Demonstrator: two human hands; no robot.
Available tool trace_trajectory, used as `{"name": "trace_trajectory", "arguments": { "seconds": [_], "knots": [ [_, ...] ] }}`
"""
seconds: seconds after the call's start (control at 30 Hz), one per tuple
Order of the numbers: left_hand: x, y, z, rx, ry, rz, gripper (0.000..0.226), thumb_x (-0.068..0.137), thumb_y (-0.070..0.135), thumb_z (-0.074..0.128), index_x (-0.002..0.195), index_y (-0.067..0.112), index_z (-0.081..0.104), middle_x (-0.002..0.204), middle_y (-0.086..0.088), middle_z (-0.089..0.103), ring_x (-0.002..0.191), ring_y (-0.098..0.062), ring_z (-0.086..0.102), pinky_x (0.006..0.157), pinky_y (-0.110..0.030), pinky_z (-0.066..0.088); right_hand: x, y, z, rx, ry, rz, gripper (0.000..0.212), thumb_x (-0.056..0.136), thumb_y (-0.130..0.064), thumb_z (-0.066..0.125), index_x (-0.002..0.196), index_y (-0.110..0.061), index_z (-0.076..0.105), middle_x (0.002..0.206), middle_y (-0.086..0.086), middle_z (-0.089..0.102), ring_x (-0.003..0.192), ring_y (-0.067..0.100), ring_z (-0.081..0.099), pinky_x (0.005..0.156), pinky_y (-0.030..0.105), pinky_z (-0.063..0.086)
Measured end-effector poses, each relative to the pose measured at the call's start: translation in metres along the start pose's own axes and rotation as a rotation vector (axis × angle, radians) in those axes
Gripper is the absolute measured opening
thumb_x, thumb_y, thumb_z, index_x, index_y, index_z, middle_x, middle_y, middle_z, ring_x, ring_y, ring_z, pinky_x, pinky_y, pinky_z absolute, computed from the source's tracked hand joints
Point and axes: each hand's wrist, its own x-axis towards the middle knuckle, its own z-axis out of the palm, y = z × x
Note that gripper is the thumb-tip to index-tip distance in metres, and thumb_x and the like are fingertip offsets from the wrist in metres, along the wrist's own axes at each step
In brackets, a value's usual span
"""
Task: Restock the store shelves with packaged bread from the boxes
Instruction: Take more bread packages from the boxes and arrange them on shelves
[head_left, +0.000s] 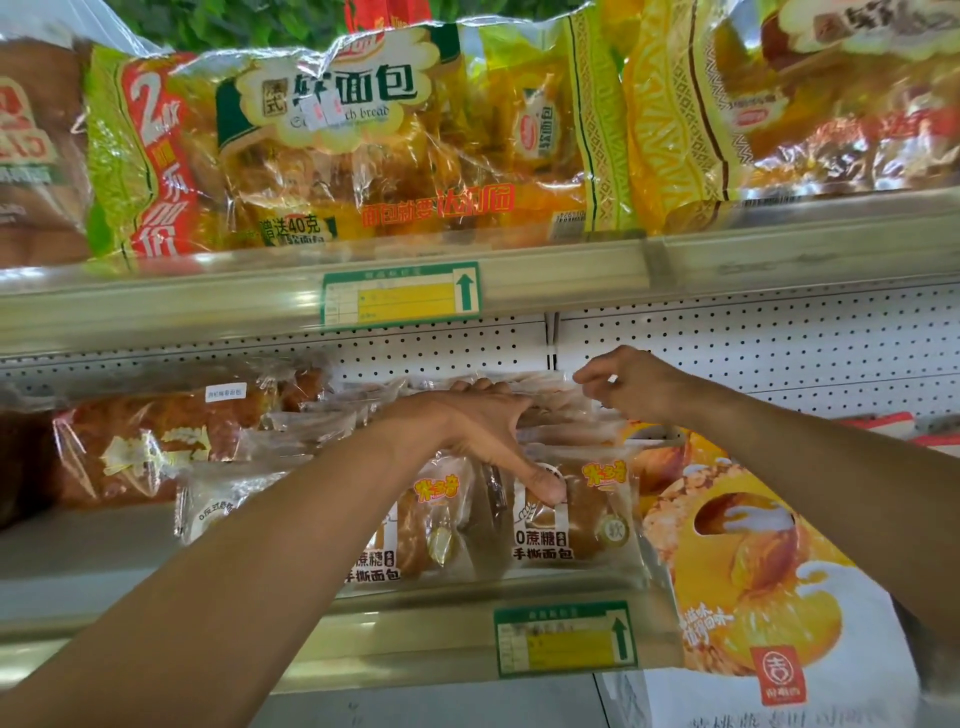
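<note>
Nearest of all, at the right, a yellow and white bread carton (748, 582) with a red round logo low on its face, leaning out past the lower shelf rail (405, 631). On that rail, a green-framed price tag (566, 639) with a yellow panel and an up arrow, print too blurred to read. Left hand (483, 431) reaches in, fingers curled over the top of a stack of clear bread packs (571, 512), thumb pressing the front one; that pack reads 0蔗糖 and 手撕面包, with a round 软 badge. Its twin (415, 525) stands just to the left. Right hand (623, 382) is up at the stack's far right corner, fingertips pinching the plastic edge. Further left on the same shelf, a brown loaf bag (156, 441) with a small white sticker. Behind, a white perforated back panel (753, 343). Above, on the upper shelf, a big yellow-green bag (332, 140) reads 法式软面包 and 赠送40克, a red 2 on its left
</note>
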Motion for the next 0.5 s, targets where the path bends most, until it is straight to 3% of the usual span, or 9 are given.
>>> {"name": "trace_trajectory", "arguments": {
  "seconds": [0.13,0.27,0.4,0.47,0.5],
  "knots": [
    [0.001,-0.001,0.000,0.036,0.004,-0.002,0.125,0.066,0.075,0.068,0.158,0.028,-0.001,0.167,-0.002,0.002,0.153,-0.024,0.006,0.123,-0.046,0.008,0.011,-0.007,0.013,-0.076,0.004,0.026,0.025,0.089,0.003,0.055,0.084,-0.012,0.075,0.092,0.008,0.071,0.080,0.021,0.065,0.061,0.020,0.047],
    [0.000,0.002,0.000,0.067,0.012,-0.018,0.126,0.064,0.078,0.067,0.158,0.025,0.002,0.167,-0.002,0.006,0.152,-0.024,0.010,0.122,-0.044,0.009,0.010,-0.006,0.017,-0.083,0.046,0.116,0.023,0.085,0.007,0.060,0.082,-0.010,0.076,0.076,0.004,0.064,0.071,0.018,0.062,0.061,0.022,0.046],
    [-0.002,0.004,-0.002,0.070,0.012,-0.013,0.123,0.068,0.076,0.067,0.158,0.023,0.002,0.166,-0.001,0.006,0.152,-0.023,0.010,0.121,-0.041,0.010,0.011,-0.001,0.017,0.090,0.112,0.179,0.025,0.088,0.006,0.055,0.086,-0.009,0.075,0.090,0.004,0.067,0.085,0.018,0.063,0.071,0.024,0.047],
    [-0.002,0.004,-0.002,0.051,0.003,-0.009,0.123,0.070,0.074,0.067,0.158,0.025,-0.002,0.167,-0.001,0.002,0.153,-0.023,0.006,0.121,-0.040,0.007,0.015,0.004,0.017,0.230,0.171,0.195,0.020,0.094,-0.005,0.057,0.107,-0.008,0.071,0.112,0.004,0.065,0.101,0.020,0.060,0.082,0.026,0.046],
    [-0.002,0.005,-0.002,0.057,0.004,-0.010,0.123,0.069,0.075,0.067,0.158,0.026,-0.002,0.167,-0.001,0.001,0.153,-0.023,0.004,0.121,-0.040,0.006,0.017,0.006,0.018,0.297,0.173,0.227,0.029,0.096,-0.014,0.058,0.123,-0.008,0.064,0.127,0.006,0.060,0.111,0.022,0.058,0.091,0.029,0.046]
  ]
}}
